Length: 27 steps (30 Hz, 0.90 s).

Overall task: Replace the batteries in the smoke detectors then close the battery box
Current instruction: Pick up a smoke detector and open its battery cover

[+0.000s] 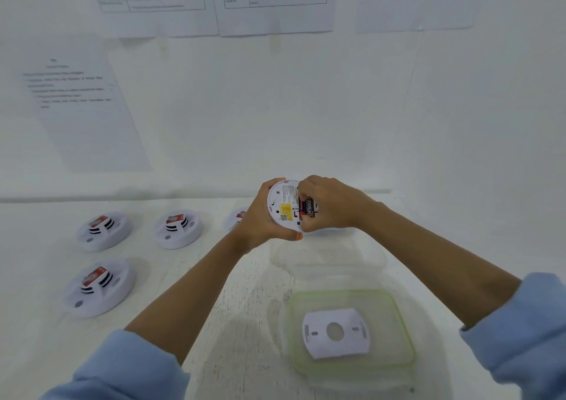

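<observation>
My left hand (260, 219) grips a round white smoke detector (283, 205) held up above the table, its back side with a yellow label facing me. A black and red battery (307, 209) sits in its back, and my right hand (330, 206) pinches that battery with curled fingers. A clear battery box (329, 257) lies on the table just below the hands; its contents cannot be made out. Nearer to me lies the green-rimmed clear lid (401, 317), with a white mounting plate (335, 332) on it.
Three white smoke detectors stand face up at the left (102, 231) (177, 228) (98, 288), each with a red tag on top. A fourth detector (235, 217) is partly hidden behind my left hand. Printed sheets (88, 108) hang on the white wall behind.
</observation>
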Available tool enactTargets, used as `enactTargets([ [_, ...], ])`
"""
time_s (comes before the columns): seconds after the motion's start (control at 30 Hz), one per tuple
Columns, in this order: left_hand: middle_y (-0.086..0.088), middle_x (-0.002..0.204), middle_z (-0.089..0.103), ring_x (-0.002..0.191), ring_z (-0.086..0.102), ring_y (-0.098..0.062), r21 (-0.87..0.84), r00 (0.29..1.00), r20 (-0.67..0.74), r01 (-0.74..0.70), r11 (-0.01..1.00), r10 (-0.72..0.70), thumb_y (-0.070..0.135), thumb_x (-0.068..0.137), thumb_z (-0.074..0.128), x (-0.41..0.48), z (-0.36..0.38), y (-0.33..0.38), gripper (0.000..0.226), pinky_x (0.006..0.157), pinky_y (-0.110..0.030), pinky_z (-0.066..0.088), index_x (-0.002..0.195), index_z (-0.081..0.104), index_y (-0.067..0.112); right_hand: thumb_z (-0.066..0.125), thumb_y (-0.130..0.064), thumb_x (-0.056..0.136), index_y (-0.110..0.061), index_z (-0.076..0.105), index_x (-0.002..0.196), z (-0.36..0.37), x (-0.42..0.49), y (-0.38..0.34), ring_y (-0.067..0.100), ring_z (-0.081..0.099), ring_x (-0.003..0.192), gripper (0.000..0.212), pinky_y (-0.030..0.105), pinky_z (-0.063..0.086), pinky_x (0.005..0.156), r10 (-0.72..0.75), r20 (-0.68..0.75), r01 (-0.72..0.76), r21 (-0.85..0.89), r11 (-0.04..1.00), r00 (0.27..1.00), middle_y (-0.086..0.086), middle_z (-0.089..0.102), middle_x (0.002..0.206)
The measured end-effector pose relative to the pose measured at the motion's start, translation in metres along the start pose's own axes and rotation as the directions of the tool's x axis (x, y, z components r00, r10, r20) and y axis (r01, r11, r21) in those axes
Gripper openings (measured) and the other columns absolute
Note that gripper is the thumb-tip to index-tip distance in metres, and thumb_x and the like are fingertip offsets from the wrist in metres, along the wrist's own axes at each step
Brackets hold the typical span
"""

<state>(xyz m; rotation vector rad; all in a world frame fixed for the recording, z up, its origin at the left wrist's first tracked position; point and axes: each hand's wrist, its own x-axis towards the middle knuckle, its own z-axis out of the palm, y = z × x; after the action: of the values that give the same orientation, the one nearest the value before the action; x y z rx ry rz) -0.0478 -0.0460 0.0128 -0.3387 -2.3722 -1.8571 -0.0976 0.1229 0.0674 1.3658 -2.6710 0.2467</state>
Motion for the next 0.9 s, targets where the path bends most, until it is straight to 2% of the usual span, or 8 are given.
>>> enactTargets([
  [0.13,0.001,0.118,0.050,0.098,0.059,0.003,0.008,1.000,0.003,-0.001,1.000,0.001,-0.011,0.049,0.078,0.000,-0.001,-0.002,0.098,0.072,-0.019,0.053,0.132,0.029,0.010,0.067,-0.030,0.073,-0.001,0.054,0.090,0.006,0.001,0.003,0.019,0.039,0.066,0.036,0.018,0.028,0.052,-0.053,-0.052,0.052,-0.028,0.998,0.997,0.006,0.046,0.079],
  [0.27,0.002,0.115,0.050,0.094,0.059,0.006,0.009,1.000,0.003,0.008,1.000,-0.008,-0.026,0.054,0.073,0.000,-0.002,-0.004,0.096,0.070,-0.018,0.053,0.132,0.029,0.009,0.069,-0.027,0.071,0.000,0.058,0.083,0.012,0.001,0.005,0.020,0.038,0.062,0.032,0.018,0.028,0.050,-0.099,-0.113,0.097,-0.023,0.995,0.989,0.006,0.044,0.075],
  [0.47,0.004,0.114,0.049,0.094,0.058,0.009,0.030,1.000,0.002,0.005,1.000,-0.005,-0.012,0.048,0.078,-0.001,-0.004,-0.004,0.098,0.070,-0.017,0.053,0.130,0.029,0.011,0.070,-0.024,0.067,0.002,0.059,0.073,0.021,0.004,0.009,0.022,0.038,0.055,0.029,0.018,0.025,0.045,-0.144,-0.168,0.138,-0.050,0.989,0.975,0.016,0.052,0.069],
  [0.57,0.004,0.114,0.049,0.093,0.057,0.009,0.041,1.000,0.000,0.008,0.999,-0.008,-0.019,0.052,0.078,-0.001,-0.005,-0.005,0.098,0.070,-0.017,0.053,0.130,0.029,0.011,0.071,-0.025,0.066,0.002,0.059,0.071,0.024,0.004,0.011,0.023,0.040,0.055,0.030,0.022,0.030,0.045,-0.145,-0.166,0.142,-0.035,0.989,0.975,0.017,0.055,0.069],
  [0.67,0.004,0.115,0.048,0.094,0.057,0.010,0.043,1.000,-0.003,0.006,0.999,-0.006,-0.024,0.056,0.073,0.000,-0.004,-0.007,0.094,0.070,-0.016,0.053,0.130,0.028,0.012,0.071,-0.028,0.073,-0.002,0.059,0.077,0.022,0.002,0.015,0.028,0.051,0.067,0.029,0.032,0.042,0.058,-0.096,-0.144,0.106,0.064,0.992,0.985,0.015,0.058,0.084],
  [0.73,0.004,0.116,0.048,0.095,0.056,0.010,0.045,1.000,-0.003,0.003,0.999,-0.003,-0.024,0.056,0.073,0.000,-0.004,-0.008,0.093,0.071,-0.016,0.052,0.129,0.029,0.012,0.070,-0.031,0.076,-0.010,0.057,0.079,0.019,0.001,0.019,0.026,0.053,0.078,0.026,0.032,0.044,0.066,-0.060,-0.091,0.076,0.181,0.981,0.994,0.009,0.056,0.093],
  [0.8,0.005,0.117,0.048,0.097,0.055,0.010,0.053,1.000,0.003,-0.001,0.999,0.001,-0.021,0.056,0.075,-0.001,-0.004,-0.008,0.093,0.073,-0.016,0.052,0.129,0.029,0.014,0.072,-0.033,0.076,-0.018,0.053,0.077,0.016,-0.001,0.020,0.026,0.054,0.086,0.025,0.036,0.050,0.073,-0.044,-0.047,0.056,0.270,0.961,0.998,0.009,0.056,0.099],
  [0.9,0.006,0.117,0.047,0.100,0.055,0.007,0.063,1.000,0.015,-0.007,0.998,0.006,-0.010,0.051,0.081,-0.002,-0.002,-0.006,0.097,0.075,-0.015,0.052,0.129,0.030,0.017,0.074,-0.029,0.075,-0.017,0.050,0.073,0.012,-0.003,0.019,0.029,0.055,0.092,0.026,0.045,0.052,0.079,-0.012,-0.027,0.020,0.309,0.951,1.000,0.013,0.058,0.102],
])
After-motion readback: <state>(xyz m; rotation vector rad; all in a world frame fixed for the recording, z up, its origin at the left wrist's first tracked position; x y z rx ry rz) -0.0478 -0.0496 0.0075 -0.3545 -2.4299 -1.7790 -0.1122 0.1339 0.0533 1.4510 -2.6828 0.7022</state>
